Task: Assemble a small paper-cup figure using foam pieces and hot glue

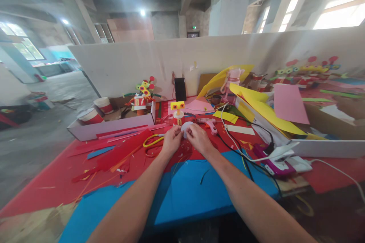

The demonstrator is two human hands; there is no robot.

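White disc (186,127) in a two-hand pinch, tight surroundings

Left hand (172,140) has its grip closed on the disc's 8 o'clock edge, right hand (200,139) on its 4 o'clock edge. Disc sits mid-worktop (42,197); can't tell if it touches the surface.

Risks, my read:
- Uneven pull could bend or tear it if it's thin; stock unclear.
- Yellow-headed figure (179,118) is just beyond, about 11 o'clock. A forward slip would probably knock it.
- Pink glue gun (211,125) near 3 o'clock, by the right hand. Burn risk if hot, can't tell. Snagging the black cord (225,146) could drag it.
- Yellow scissor handles (154,144), between 8 and 9 o'clock, could catch the left wrist.
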